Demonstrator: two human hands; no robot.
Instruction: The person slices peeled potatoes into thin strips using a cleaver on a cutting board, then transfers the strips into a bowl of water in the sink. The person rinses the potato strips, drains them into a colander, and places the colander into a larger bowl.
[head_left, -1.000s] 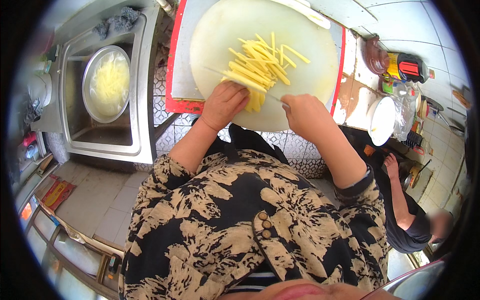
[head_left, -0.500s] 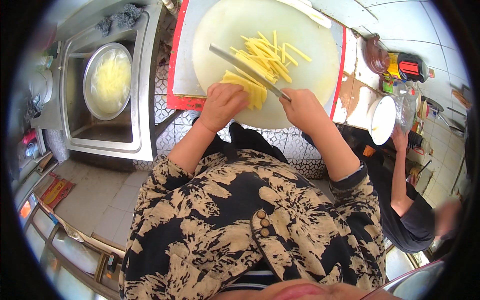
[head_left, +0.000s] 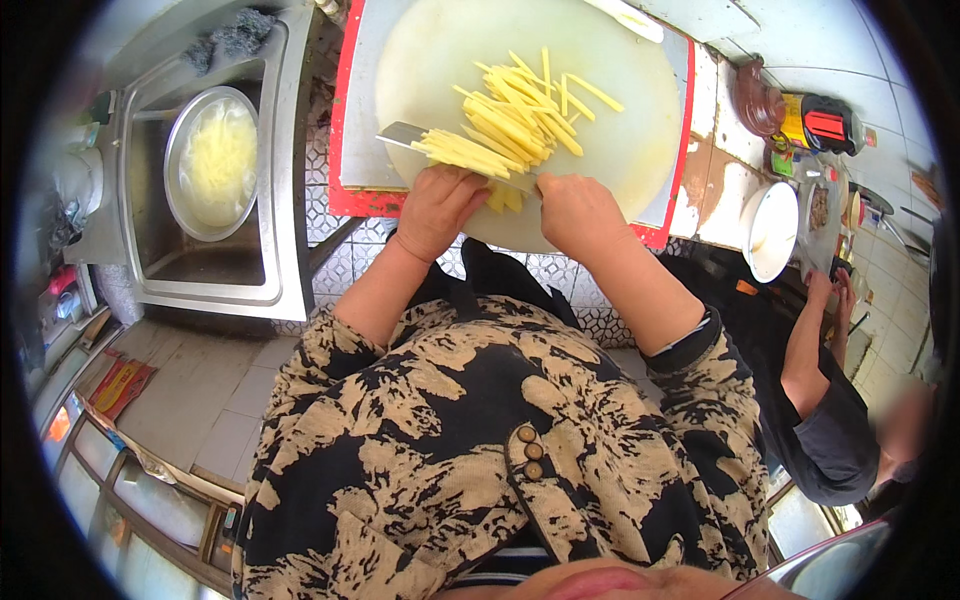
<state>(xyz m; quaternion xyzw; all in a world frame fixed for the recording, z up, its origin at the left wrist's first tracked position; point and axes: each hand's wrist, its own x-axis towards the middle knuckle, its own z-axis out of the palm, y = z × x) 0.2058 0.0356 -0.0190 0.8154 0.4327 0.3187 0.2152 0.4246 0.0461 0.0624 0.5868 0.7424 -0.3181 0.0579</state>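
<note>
In my right hand (head_left: 583, 215) is the handle of a kitchen knife (head_left: 398, 133), its broad blade reaching left across the near part of a round whitish cutting board (head_left: 640, 140). A row of yellow potato strips (head_left: 465, 152) lies along the blade. My left hand (head_left: 437, 205) is closed, its curled fingers pressed on potato slices at the blade's near side. Only a few of those potato slices (head_left: 505, 198) show between my hands; the fingers and blade hide the rest. Just beyond the knife is a loose pile of cut potato strips (head_left: 520, 105).
On the left, a metal bowl (head_left: 217, 165) of pale yellow strips in water stands in a steel sink (head_left: 200, 262). A white bowl (head_left: 770, 232) and jars stand at right, near a co-worker's hands (head_left: 832, 290). A white-handled tool (head_left: 625, 18) lies at the board's far edge.
The knife has shifted left and toward me, and its blade now carries freshly cut strips. My right hand moved left with it. At right, the co-worker's hands have moved away from the white bowl.
</note>
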